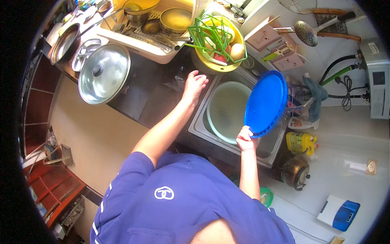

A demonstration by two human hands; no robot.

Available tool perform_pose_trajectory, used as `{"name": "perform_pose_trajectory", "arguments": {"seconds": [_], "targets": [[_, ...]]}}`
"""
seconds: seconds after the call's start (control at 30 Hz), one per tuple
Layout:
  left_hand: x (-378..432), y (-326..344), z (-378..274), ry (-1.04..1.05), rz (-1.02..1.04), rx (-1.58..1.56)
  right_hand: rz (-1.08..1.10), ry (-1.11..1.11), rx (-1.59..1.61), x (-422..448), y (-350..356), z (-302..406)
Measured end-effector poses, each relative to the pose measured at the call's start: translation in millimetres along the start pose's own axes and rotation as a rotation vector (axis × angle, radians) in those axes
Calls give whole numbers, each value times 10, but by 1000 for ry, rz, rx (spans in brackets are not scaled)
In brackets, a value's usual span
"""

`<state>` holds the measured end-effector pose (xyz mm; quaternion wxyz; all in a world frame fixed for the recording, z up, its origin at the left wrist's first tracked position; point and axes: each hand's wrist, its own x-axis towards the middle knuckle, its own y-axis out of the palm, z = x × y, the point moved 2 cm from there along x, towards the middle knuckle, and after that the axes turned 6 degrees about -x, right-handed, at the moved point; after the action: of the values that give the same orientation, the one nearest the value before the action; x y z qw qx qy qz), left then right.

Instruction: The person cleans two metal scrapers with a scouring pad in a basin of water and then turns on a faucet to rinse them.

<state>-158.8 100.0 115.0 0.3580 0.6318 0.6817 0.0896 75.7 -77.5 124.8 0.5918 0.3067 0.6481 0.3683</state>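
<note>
My right hand (246, 138) grips the near rim of a round blue plastic tray or lid (265, 105), which stands tilted up over the right side of the sink. Below it, a pale green basin (210, 117) holding cloudy water sits in the stainless steel sink (199, 129). My left hand (195, 87) is empty, fingers loosely bent, above the dark counter left of the sink. Just beyond it stands a yellow basin (224, 67) heaped with green onions (207, 30), a potato-like vegetable (237, 52) and something red.
A glass pot lid (106, 73) lies at the counter's left edge, near a dark pan (65, 42). Behind is a dish rack (131, 42) with bowls and utensils. At right are a yellow jug (300, 143), a kettle (295, 172) and a hanging skimmer (305, 33).
</note>
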Motion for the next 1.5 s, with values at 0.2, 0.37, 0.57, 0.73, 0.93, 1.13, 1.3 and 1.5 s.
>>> {"name": "perform_pose_trajectory", "arguments": {"seconds": [0.2,0.37,0.57,0.73,0.93,1.13,1.3,1.5], "targets": [[435,304,53,31,-183,-146,96,63,-23,21,-290,213],[712,323,68,-95,-261,-126,73,61,-160,50,-338,303],[851,226,-14,-175,-190,-54,-184,-11,-401,63,-114,305],[747,340,-168,-138,-124,15,163,185,-79,175,-356,433],[651,397,-259,-71,-94,33,282,271,42,235,-309,403],[610,471,-319,-43,-134,110,297,285,60,361,-158,331],[651,503,-372,-31,-225,159,332,255,7,398,-102,320],[703,562,-424,-48,-259,158,324,242,-35,440,-159,333]]}}
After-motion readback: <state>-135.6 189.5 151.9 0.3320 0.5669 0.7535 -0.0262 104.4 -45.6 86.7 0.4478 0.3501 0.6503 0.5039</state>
